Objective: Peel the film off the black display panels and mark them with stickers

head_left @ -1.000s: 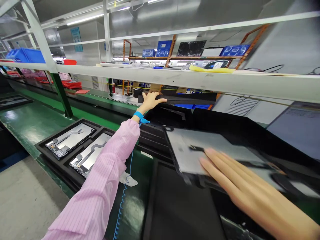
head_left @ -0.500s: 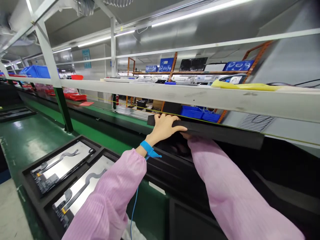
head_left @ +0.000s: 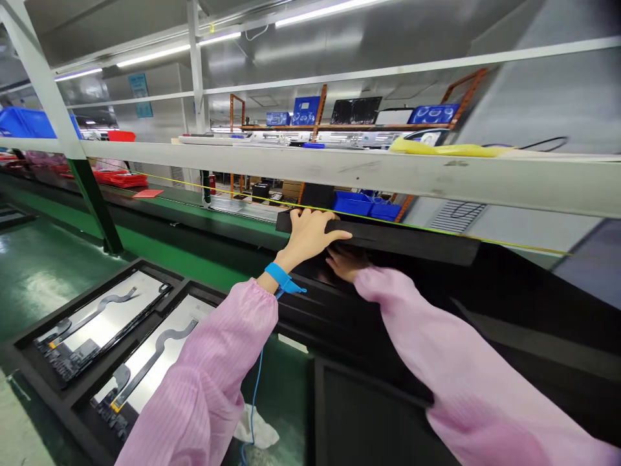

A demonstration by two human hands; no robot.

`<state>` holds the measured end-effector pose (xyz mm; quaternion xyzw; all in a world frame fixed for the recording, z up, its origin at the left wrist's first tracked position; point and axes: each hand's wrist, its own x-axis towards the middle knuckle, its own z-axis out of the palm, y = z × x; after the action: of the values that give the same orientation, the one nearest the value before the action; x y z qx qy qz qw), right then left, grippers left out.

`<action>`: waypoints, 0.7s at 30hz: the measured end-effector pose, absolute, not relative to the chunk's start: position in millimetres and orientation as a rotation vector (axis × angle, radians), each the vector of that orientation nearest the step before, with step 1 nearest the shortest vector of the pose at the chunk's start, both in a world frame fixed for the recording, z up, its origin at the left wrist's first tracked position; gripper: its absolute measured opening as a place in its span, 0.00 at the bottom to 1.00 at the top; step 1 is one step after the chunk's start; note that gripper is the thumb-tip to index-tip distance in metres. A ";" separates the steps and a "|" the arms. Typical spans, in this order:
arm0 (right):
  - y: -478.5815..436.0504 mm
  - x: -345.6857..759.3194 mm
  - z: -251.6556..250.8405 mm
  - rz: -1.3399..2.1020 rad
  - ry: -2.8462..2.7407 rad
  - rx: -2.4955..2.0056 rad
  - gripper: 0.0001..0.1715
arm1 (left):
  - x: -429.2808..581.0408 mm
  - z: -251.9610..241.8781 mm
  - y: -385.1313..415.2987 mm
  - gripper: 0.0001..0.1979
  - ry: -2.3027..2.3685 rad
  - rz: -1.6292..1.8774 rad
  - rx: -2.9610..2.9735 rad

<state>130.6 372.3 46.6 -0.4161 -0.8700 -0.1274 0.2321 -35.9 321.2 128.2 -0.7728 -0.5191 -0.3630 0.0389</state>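
Black bar [head_left: 398, 243], judged stiff and light, best taken by its long edge, held just below the white shelf [head_left: 310, 169], left hand [head_left: 310, 238] closed over its end, right hand [head_left: 343, 264] beneath, grip untellable.

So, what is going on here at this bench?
A person in a pink striped smock is working at a green bench with bare hands. Their left hand is curled over a long black strip, and their right hand sits just below that strip. A blue wrist strap circles the left wrist. To the left, a black tray holds two flat silver panels with ribbon cables.
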 end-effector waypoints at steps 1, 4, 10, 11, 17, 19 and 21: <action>348.8 135.4 40.6 -0.371 -2.439 -1.127 0.18 | -33.4 128.0 320.8 0.21 -1.595 -1.116 -2.367; 249.6 155.2 21.4 -0.426 -2.616 -0.914 0.21 | -25.5 122.7 316.7 0.20 -1.610 -1.102 -2.379; 101.3 261.0 -7.9 -0.389 -2.719 -0.770 0.21 | -15.8 79.1 292.1 0.13 -1.770 -0.882 -2.533; 96.7 287.6 -15.0 -0.202 -2.677 -0.988 0.21 | -14.9 70.9 286.9 0.12 -1.800 -0.835 -2.556; 129.1 374.6 -81.7 0.114 -2.394 -1.861 0.12 | 12.9 60.7 232.1 0.26 -1.987 -0.764 -2.429; 145.8 362.7 -104.4 0.069 -2.331 -1.985 0.12 | 26.3 70.1 190.4 0.33 -2.007 -0.753 -2.411; 158.5 344.9 -121.8 -0.031 -2.246 -2.096 0.17 | 30.3 77.6 133.7 0.31 -1.977 -0.757 -2.477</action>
<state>344.9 158.5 -121.8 -0.6817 -0.7307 -0.0102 0.0346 30.3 133.7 77.6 -0.7588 -0.6058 -0.2320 -0.0584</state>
